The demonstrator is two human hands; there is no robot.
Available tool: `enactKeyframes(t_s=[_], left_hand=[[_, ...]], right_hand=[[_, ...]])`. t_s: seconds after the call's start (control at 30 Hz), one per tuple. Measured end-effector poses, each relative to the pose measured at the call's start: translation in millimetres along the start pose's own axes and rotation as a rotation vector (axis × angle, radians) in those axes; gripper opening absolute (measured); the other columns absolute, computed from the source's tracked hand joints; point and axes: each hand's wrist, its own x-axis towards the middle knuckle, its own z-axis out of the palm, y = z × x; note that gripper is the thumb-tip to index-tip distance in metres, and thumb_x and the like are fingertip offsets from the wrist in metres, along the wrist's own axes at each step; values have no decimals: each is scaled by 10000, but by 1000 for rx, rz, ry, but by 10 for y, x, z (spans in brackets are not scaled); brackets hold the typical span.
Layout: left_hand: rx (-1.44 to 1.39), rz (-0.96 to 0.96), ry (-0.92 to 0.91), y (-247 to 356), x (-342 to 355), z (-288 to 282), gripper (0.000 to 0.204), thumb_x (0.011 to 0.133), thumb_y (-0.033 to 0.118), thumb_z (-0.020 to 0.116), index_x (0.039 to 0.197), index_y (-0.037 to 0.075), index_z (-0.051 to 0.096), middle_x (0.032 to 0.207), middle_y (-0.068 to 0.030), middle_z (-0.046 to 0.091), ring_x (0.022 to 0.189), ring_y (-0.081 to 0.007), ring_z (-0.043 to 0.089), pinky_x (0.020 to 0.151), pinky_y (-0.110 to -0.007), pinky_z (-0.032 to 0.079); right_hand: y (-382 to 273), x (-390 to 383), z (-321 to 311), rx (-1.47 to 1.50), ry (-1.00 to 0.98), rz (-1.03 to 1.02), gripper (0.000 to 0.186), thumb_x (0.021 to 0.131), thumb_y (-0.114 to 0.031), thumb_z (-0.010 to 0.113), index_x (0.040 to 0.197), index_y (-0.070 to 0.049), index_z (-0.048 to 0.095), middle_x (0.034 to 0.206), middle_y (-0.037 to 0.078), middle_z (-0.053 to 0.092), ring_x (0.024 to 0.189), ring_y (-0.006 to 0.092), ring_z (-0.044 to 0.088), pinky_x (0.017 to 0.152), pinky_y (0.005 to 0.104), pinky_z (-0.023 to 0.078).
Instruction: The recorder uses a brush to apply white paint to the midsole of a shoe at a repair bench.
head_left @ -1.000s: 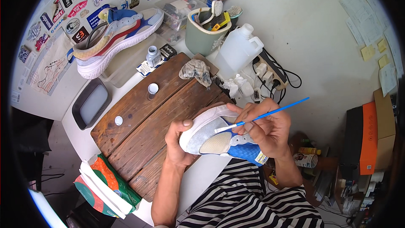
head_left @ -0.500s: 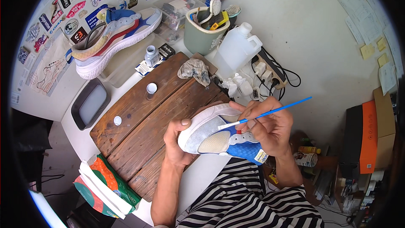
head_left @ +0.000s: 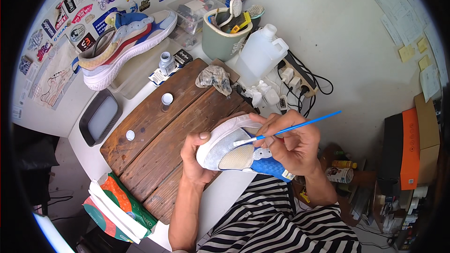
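Note:
A sneaker [head_left: 236,157] with a white sole, pale grey toe, cream mesh and blue parts is held tilted above the wooden board. My left hand [head_left: 194,161] grips it by the toe, thumb on the sole side. In my right hand [head_left: 294,140] is a thin blue paintbrush [head_left: 309,122], pinched between the fingers. Its pale bristles rest on the grey toe panel near the cream mesh. The right fingers also lie close against the shoe's upper edge; part of the shoe is hidden behind them.
On the wooden board [head_left: 154,145] lie a small cup [head_left: 167,99], a white disc [head_left: 130,135] and a stained rag [head_left: 214,78]. Behind stand a paint bottle [head_left: 167,63], the matching sneaker [head_left: 129,49], a green bin [head_left: 220,42] and a jug [head_left: 260,56]. A tissue pack [head_left: 119,208] sits front left.
The brush tip has slid left along the grey toe panel, and my right hand has moved slightly left with it. My left hand keeps its grip on the sneaker.

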Motion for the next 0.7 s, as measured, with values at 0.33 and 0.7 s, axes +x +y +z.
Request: enactKeyframes(t_s=[0.33, 0.7], left_hand=[[46, 30, -1, 57, -46, 116, 716, 823, 511, 495, 1187, -89, 637, 1095, -252, 705, 907, -346, 692, 778, -414, 578], [-44, -6, 15, -11, 9, -1, 761, 817, 527, 497, 1250, -89, 609, 1129, -253, 697, 951, -348, 694, 811, -423, 577]], right_hand=[[64, -105, -120, -33, 67, 10, 96, 942, 72, 574, 1028, 37, 551, 823, 136, 677, 807, 203, 702, 1103, 589, 421], [-81, 127, 98, -114, -47, -86, 119, 896, 32, 669, 997, 6, 612, 852, 89, 705, 793, 174, 703, 1067, 554, 464]])
